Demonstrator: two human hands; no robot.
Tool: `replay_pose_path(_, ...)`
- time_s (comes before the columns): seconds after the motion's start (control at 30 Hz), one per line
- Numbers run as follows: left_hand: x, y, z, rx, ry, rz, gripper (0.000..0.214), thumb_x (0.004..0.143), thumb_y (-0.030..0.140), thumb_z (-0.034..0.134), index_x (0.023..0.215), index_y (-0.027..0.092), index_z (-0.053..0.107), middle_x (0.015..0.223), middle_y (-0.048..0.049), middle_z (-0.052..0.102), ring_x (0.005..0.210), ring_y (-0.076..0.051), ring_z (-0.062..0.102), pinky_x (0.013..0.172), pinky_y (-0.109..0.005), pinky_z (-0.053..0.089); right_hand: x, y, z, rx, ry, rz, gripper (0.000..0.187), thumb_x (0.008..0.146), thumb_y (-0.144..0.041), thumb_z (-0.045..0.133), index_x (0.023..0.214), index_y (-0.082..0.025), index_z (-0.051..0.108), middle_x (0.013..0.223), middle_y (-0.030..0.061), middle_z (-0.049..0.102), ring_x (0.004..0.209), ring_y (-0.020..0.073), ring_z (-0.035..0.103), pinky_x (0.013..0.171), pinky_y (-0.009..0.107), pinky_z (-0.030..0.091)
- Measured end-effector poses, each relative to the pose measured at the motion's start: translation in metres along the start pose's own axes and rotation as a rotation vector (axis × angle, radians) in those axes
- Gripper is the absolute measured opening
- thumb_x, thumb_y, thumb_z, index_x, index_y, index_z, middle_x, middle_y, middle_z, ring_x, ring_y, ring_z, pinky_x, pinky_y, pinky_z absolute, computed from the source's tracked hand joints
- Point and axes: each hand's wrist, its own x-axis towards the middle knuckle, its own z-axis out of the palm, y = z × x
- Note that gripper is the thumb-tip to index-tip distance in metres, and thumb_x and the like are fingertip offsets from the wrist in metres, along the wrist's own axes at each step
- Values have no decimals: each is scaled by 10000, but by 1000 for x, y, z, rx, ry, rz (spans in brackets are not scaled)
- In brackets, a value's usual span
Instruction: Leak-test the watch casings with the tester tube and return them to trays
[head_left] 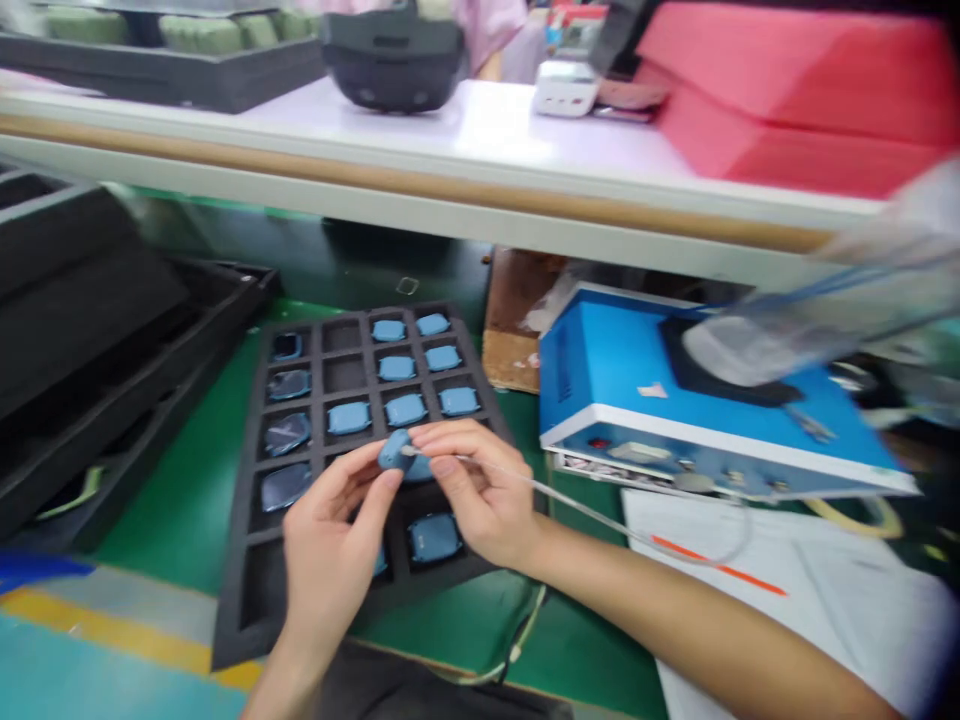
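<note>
Green bench (pixel 176 475): black compartment tray (pixel 235 590); right, blue box (pixel 615 370), white papers (pixel 840 600) nearer.

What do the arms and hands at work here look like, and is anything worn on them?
They are a person's own. The left hand and right hand are ungloved, with no ring or watch to be seen. Both forearms are bare as far as the picture shows; no sleeve or marking is visible.

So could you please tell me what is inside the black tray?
Blue watch-shaped cases sit in it, with dark glassy pieces in the left column. What the left hand and right hand cover cannot be seen.
</note>
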Motion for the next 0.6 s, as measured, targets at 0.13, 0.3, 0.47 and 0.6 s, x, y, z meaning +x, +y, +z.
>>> replay_pose_path(0.13, 5, -2, 2, 99, 104, -13, 306, 749, 377, 860, 998, 204, 818, 966, -42, 838, 839, -221, 814, 858, -279, 666, 8, 5, 3, 8, 20, -49, 120, 1020, -215, 607, 969, -205, 714, 968, 97, 806, 985, 205, 787, 904, 366, 661)
replay_pose_path(0.3, 7, -2, 4, 186, 157, -43, 384, 723, 478, 854, 1019, 237, 817, 991, -14, 838, 868, -226, 813, 923, -304, 654, 12, 10, 3, -9, 10, -58, 160, 1042, -281, 584, 951, -200, 688, 985, 105, 801, 1003, 195, 786, 929, 336, 658)
replay_pose_path(0.47, 6, -3, 2, 208, 145, -48, 415, 747, 528, 843, 1057, 255, 806, 1038, -8, 833, 936, -251, 803, 1059, -404, 602, 12, 11, 3, 10, 19, -71, 158, 1041, -280, 589, 950, -198, 688, 995, 106, 801, 1000, 198, 782, 921, 340, 658)
replay_pose_path(0.6, 5, -5, 0, 232, 154, -46, 415, 756, 537, 844, 1069, 267, 804, 1033, -3, 832, 946, -259, 799, 1118, -458, 561, 12, 12, 3, -7, 18, -58, 158, 1040, -287, 590, 947, -206, 689, 991, 91, 804, 994, 187, 785, 919, 326, 658)
